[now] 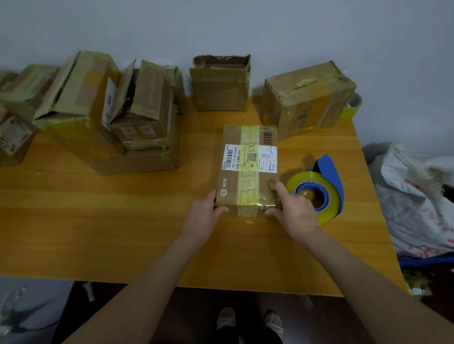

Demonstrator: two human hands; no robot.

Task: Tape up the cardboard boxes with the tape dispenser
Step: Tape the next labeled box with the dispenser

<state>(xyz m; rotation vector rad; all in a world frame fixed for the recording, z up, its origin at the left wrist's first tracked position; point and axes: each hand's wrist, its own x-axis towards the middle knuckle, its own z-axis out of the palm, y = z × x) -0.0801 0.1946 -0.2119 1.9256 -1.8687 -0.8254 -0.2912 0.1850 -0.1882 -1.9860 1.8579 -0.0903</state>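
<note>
A small flat cardboard box (243,178) with a white shipping label and a strip of yellowish tape down its middle lies on the wooden table (106,224). My left hand (202,216) grips its near left corner. My right hand (292,207) grips its near right corner, one finger lying on the top face. Just right of the box stands a blue tape dispenser (322,185) with a yellow-green roll, partly hidden behind my right hand.
Several taped and open cardboard boxes (110,112) are piled along the table's back left. An open box (221,85) and a taped box (306,99) stand at the back. A spare tape roll (353,106) peeks out behind. White sacks (423,200) lie right of the table.
</note>
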